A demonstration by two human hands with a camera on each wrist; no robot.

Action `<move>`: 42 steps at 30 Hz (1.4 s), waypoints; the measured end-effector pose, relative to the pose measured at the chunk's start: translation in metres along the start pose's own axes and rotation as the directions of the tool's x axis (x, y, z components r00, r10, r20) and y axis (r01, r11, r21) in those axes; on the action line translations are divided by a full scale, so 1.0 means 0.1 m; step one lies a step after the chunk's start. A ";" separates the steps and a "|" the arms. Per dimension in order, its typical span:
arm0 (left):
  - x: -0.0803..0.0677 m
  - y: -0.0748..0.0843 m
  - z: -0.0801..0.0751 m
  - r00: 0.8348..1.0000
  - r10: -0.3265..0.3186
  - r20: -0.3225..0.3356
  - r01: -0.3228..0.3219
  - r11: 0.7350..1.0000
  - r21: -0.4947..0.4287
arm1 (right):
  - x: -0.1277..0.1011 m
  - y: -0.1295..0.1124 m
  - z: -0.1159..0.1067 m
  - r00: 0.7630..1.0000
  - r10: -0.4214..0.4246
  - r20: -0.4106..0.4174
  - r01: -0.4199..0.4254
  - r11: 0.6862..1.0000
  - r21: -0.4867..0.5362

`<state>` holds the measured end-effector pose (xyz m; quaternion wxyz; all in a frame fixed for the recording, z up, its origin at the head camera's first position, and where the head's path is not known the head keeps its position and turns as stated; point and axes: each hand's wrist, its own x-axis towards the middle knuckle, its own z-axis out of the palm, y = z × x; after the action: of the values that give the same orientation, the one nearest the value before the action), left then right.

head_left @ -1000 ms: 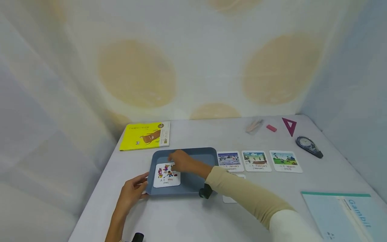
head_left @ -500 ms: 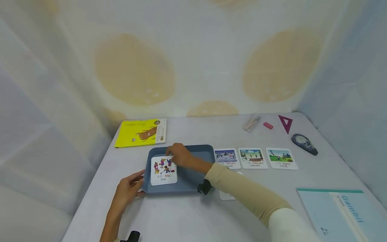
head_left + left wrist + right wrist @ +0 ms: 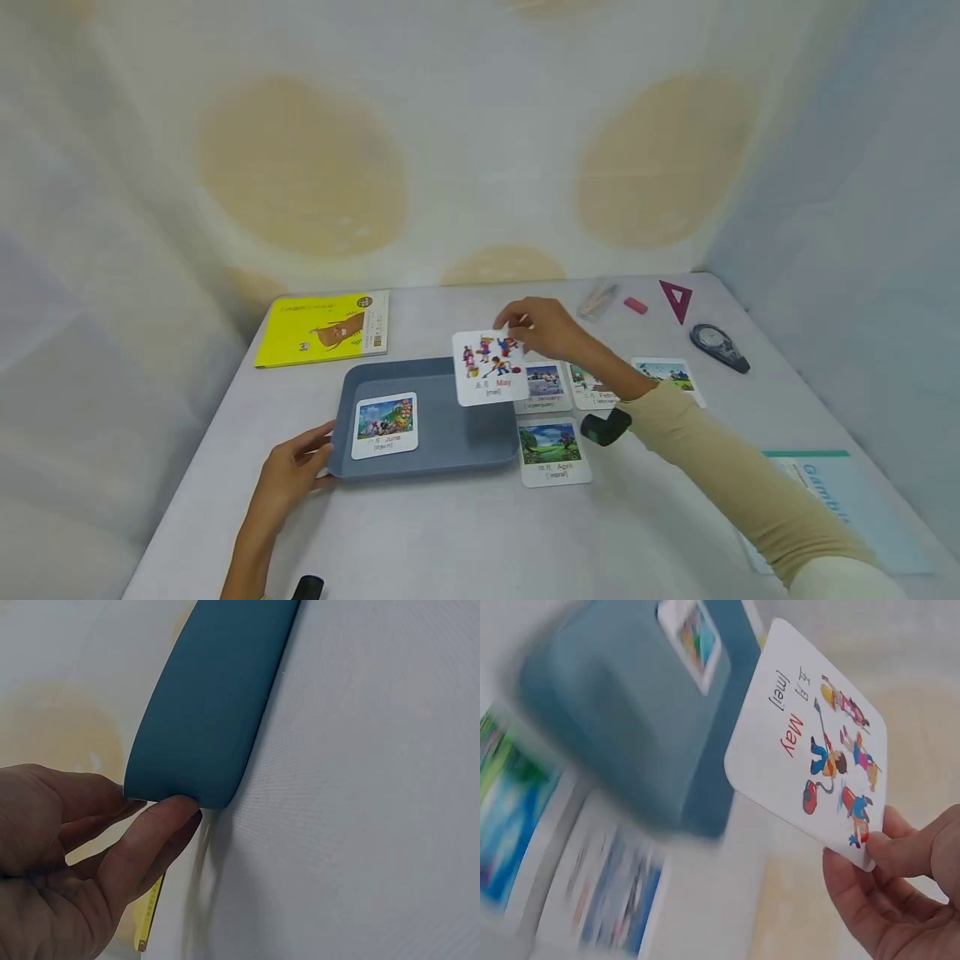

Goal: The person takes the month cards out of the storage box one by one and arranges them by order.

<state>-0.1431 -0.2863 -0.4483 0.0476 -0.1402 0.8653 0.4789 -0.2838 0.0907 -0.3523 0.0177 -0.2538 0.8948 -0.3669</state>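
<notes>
My right hand [image 3: 547, 329] pinches the May card [image 3: 487, 371] by its upper right corner, above the right part of the blue-grey tray [image 3: 450, 446]. In the right wrist view, thumb and fingers clasp a corner of that card [image 3: 810, 742]. My left hand [image 3: 288, 475] holds the tray's left end; in the left wrist view its thumb and fingers are on the tray's end wall [image 3: 199, 712]. Inside the tray lies a June card [image 3: 386, 427]. Right of it on the table are January [image 3: 543, 383], February [image 3: 588, 387], March [image 3: 667, 371] and April [image 3: 551, 446] cards, some partly covered.
A yellow book [image 3: 322, 329] lies at the back left. At the back right are a clear packet [image 3: 597, 302], a red eraser [image 3: 635, 306], a purple triangle ruler [image 3: 677, 300] and a correction tape [image 3: 718, 346]. A light blue notebook [image 3: 847, 500] lies front right, partly under the right arm.
My right hand has lifted the May card out of the tray and carried it to the right, uncovering the June card. The left hand stays at the tray. The head view has shifted slightly.
</notes>
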 end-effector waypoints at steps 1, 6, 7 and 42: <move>0.00 -0.01 -0.01 1.000 -0.004 0.000 0.004 1.000 0.000 | -0.07 0.09 -0.09 0.999 0.038 -0.010 -0.038 0.999 0.005; -0.02 -0.03 -0.06 0.999 -0.032 0.000 0.032 0.999 -0.004 | -0.46 0.53 -0.45 0.979 0.197 -0.045 -0.198 0.980 -0.016; -0.02 -0.03 -0.06 0.999 -0.036 -0.001 0.036 0.999 -0.003 | -0.54 0.63 -0.49 0.974 0.220 -0.048 -0.221 0.975 -0.029; 0.00 0.00 -0.03 1.000 0.017 0.018 -0.017 1.000 0.004 | -1.39 1.38 -0.08 0.946 0.300 -0.120 -0.318 0.932 -0.175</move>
<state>-0.1430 -0.2890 -0.4468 0.0516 -0.1282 0.8669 0.4789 -0.2259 0.2437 -0.4603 0.0097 -0.0932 0.9546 -0.2828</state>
